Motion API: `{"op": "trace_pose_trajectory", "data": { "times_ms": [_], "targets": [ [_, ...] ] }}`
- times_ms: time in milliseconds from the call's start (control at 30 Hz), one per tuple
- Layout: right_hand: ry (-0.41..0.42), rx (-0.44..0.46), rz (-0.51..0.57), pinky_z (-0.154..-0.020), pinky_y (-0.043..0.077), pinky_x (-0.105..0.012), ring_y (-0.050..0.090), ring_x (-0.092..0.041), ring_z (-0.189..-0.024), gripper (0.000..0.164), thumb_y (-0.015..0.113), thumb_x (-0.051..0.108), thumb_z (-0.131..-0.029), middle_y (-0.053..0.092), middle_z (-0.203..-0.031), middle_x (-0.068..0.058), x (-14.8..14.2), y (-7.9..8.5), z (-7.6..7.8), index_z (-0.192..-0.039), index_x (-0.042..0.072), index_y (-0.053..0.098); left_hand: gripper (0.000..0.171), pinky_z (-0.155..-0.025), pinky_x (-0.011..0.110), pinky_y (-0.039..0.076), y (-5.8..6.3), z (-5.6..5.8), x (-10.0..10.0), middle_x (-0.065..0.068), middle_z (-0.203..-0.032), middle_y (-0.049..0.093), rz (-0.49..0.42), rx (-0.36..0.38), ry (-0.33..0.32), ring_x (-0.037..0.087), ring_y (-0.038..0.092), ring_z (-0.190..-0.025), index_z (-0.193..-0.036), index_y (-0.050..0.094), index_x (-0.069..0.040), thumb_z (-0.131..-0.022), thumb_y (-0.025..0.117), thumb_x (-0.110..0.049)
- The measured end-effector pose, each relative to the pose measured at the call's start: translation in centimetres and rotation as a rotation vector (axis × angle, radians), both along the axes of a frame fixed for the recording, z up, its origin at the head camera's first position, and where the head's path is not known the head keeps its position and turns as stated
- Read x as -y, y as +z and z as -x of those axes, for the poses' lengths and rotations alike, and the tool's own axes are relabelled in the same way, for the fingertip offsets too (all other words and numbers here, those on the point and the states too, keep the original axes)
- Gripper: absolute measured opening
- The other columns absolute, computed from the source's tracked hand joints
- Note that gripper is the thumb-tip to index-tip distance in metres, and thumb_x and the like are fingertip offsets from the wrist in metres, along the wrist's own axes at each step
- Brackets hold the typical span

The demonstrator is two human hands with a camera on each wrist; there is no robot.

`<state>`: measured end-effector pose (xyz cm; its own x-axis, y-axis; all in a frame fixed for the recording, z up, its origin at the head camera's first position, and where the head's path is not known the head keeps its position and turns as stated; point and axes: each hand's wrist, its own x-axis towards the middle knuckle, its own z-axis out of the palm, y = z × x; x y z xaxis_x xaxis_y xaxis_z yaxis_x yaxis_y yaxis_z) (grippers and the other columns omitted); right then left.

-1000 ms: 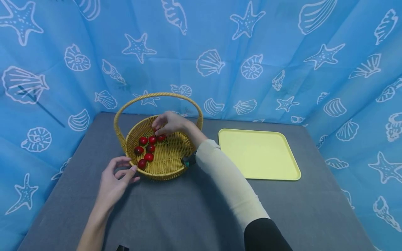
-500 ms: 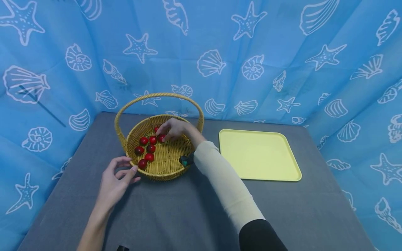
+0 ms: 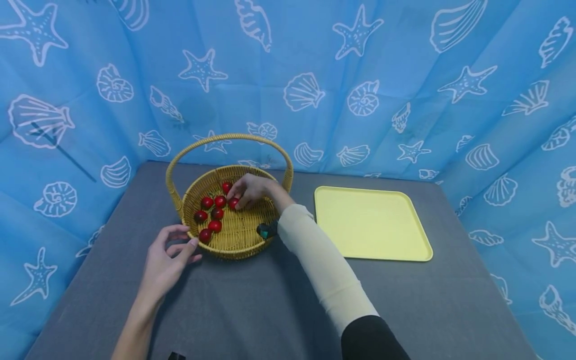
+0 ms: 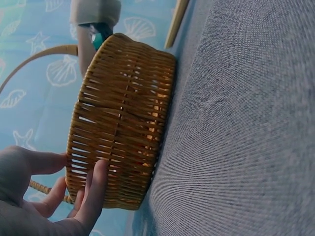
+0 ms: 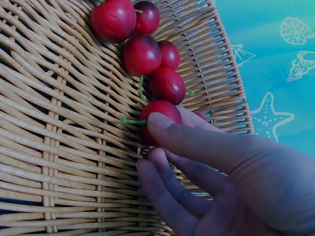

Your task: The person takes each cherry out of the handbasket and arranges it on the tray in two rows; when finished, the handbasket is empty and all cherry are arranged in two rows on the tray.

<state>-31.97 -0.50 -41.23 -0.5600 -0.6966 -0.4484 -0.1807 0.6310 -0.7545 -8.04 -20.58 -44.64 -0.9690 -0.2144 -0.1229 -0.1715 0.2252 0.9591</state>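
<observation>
A round wicker basket (image 3: 238, 235) with a tall arched handle stands on the grey cloth. Several dark red cherries (image 3: 217, 213) with green stems lie along its left side and back. Over the basket my right hand (image 3: 253, 191) reaches in, its thumb and index finger pinching one cherry (image 5: 160, 109) whose stem points away from the palm. Below them, the other right fingers curl loosely. At the basket's front left, my left hand (image 3: 168, 257) holds the rim, thumb at the edge and fingers against the outer wall (image 4: 118, 132).
To the right of the basket lies a yellow rectangular tray (image 3: 371, 222). A blue curtain (image 3: 324, 125) printed with shells and starfish hangs behind the table and along both sides. The basket's handle (image 3: 231, 136) arches above the right hand.
My right hand has shifted slightly right and toward me inside the basket, from the rearmost cherry to the one it now pinches. The left hand stays at the rim.
</observation>
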Motion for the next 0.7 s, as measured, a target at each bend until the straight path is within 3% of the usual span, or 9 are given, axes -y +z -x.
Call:
{"op": "trace_pose_trajectory", "data": {
  "times_ms": [333,567,700],
  "targets": [
    [0.009,-0.029,0.111,-0.091,0.068,-0.034,0.068,-0.018,-0.104,0.034,0.078,0.008,-0.100,0.069,-0.120,-0.008,0.0,1.1,-0.2,-0.133,0.010,0.074,0.051,-0.088,0.034,0.072,0.0,0.0,0.1,0.014,-0.139,0.050,0.005,0.014,-0.010,0.016,0.075,-0.102,-0.152,0.045,-0.005,-0.110,0.067,-0.023],
    [0.044,-0.008,0.211,-0.106,0.067,-0.047,0.071,-0.021,-0.111,0.042,0.080,0.011,-0.099,0.067,-0.129,-0.011,-0.3,2.7,-1.1,-0.140,0.009,0.070,0.050,-0.089,0.034,0.072,0.0,0.0,0.0,0.015,-0.140,0.049,0.003,0.016,-0.009,0.016,0.075,-0.102,-0.152,0.045,-0.006,-0.110,0.066,-0.022],
    [0.076,-0.026,0.244,-0.106,0.067,-0.044,0.070,-0.023,-0.119,0.040,0.080,0.015,-0.100,0.066,-0.137,-0.009,-0.8,3.6,-1.9,-0.139,0.015,0.071,0.049,-0.088,0.034,0.072,-0.1,0.0,-0.1,0.015,-0.140,0.049,0.005,0.010,-0.005,0.015,0.075,-0.100,-0.151,0.045,-0.005,-0.110,0.066,-0.021]
  ]
}}
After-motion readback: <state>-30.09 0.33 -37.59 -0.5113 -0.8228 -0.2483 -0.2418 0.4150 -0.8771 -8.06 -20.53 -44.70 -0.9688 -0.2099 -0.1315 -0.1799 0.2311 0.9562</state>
